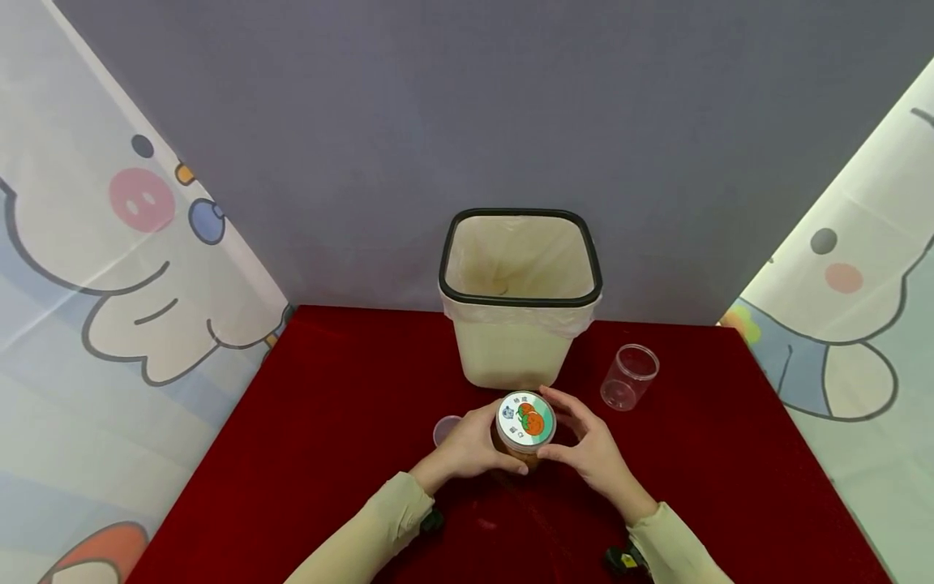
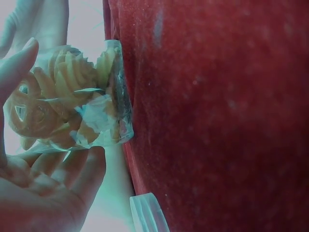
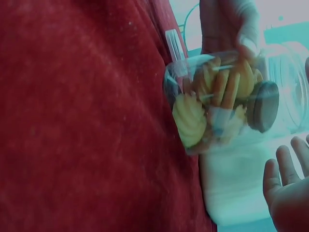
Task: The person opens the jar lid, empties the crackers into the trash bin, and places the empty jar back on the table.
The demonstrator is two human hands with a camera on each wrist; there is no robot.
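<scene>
A clear plastic jar (image 1: pixel 525 422) full of swirl cookies stands on the red table (image 1: pixel 328 422), just in front of the bin. Its white lid carries an orange fruit picture. My left hand (image 1: pixel 470 450) grips the jar's left side; in the left wrist view the thumb and fingers of the left hand (image 2: pixel 48 193) wrap round the jar (image 2: pixel 72 96). My right hand (image 1: pixel 591 450) curves beside the lid on the right. In the right wrist view the fingers of the right hand (image 3: pixel 287 193) stand apart from the jar (image 3: pixel 217 101).
A cream bin (image 1: pixel 520 324) with a black rim and white liner stands behind the jar. An empty clear cup (image 1: pixel 629 377) sits tilted to the right. A small clear lid (image 1: pixel 445 428) lies left of the jar. Cartoon-print curtains flank the table.
</scene>
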